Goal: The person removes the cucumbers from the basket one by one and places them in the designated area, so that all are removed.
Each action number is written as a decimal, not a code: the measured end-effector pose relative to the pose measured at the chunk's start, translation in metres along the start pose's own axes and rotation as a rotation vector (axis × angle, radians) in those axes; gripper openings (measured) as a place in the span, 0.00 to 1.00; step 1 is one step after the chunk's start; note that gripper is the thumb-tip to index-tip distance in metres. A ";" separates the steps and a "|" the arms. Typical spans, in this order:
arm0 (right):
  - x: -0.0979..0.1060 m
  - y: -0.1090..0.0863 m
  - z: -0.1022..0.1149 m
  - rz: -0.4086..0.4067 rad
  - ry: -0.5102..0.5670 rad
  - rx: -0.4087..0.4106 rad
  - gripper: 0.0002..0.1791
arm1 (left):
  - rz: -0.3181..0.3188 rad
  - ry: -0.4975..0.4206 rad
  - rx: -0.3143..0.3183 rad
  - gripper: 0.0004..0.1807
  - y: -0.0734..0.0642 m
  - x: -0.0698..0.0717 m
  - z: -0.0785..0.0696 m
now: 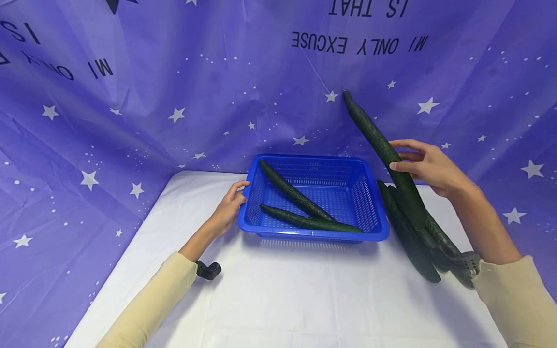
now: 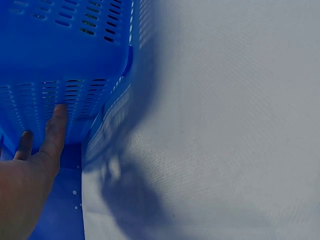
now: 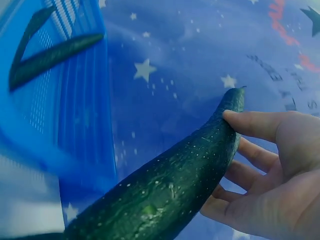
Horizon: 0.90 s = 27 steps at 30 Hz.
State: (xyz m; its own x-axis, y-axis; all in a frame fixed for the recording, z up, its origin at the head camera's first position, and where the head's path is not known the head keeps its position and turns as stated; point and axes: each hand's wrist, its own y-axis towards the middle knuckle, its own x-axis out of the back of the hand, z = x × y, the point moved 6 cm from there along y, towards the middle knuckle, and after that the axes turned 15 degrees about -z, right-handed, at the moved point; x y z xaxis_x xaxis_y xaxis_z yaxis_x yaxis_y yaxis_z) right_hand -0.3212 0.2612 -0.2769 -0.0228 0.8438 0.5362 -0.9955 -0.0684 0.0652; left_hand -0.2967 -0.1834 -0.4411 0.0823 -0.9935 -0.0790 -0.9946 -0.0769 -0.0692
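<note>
My right hand [image 1: 435, 166] holds a long dark green cucumber [image 1: 376, 137] between thumb and fingers, raised and slanting beside the basket's right end. In the right wrist view, the thumb lies across the held cucumber [image 3: 165, 187] near its narrow end. My left hand [image 1: 228, 208] touches the left end of a blue plastic basket [image 1: 313, 235]; the left wrist view shows its fairly straight fingers [image 2: 56, 130] against the slotted outer wall. Inside the basket lie two cucumbers, one slanting [image 1: 291, 191] and one along the front [image 1: 309, 223].
More cucumbers [image 1: 409, 241] lie on the white table [image 1: 304, 290] to the right of the basket, partly hidden by the held one and the right wrist. A purple star-patterned cloth [image 1: 209, 96] hangs behind the table. Black straps sit on both wrists.
</note>
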 end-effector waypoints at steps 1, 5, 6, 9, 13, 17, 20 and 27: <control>0.005 -0.001 -0.005 -0.008 -0.007 -0.009 0.39 | 0.000 -0.002 -0.001 0.31 0.000 0.000 0.000; 0.026 -0.007 -0.025 -0.034 -0.049 -0.037 0.40 | -0.004 0.000 -0.004 0.31 -0.001 0.001 0.000; 0.030 -0.009 -0.030 -0.041 -0.053 -0.040 0.40 | -0.003 0.002 -0.007 0.31 -0.001 0.002 0.000; 0.042 -0.014 -0.046 -0.057 -0.075 -0.054 0.40 | -0.004 0.008 -0.006 0.31 -0.002 0.002 0.000; 0.057 -0.020 -0.068 -0.079 -0.090 -0.079 0.39 | -0.004 0.003 -0.008 0.31 -0.001 0.003 -0.001; 0.070 -0.025 -0.089 -0.094 -0.087 -0.101 0.36 | -0.002 -0.001 -0.014 0.31 0.000 0.004 -0.001; 0.077 -0.028 -0.104 -0.098 -0.071 -0.125 0.33 | 0.001 0.006 -0.015 0.31 0.000 0.004 -0.001; 0.090 -0.035 -0.134 -0.127 -0.048 -0.156 0.28 | -0.008 0.014 -0.009 0.31 0.000 0.005 -0.001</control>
State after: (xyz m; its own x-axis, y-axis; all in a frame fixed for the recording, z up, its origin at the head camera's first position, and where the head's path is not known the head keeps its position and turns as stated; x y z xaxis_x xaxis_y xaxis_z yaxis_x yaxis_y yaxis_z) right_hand -0.3011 0.4109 -0.3442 0.1048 0.8136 0.5718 -0.9923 0.1235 0.0062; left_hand -0.2966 -0.1887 -0.4404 0.0890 -0.9939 -0.0648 -0.9945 -0.0851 -0.0603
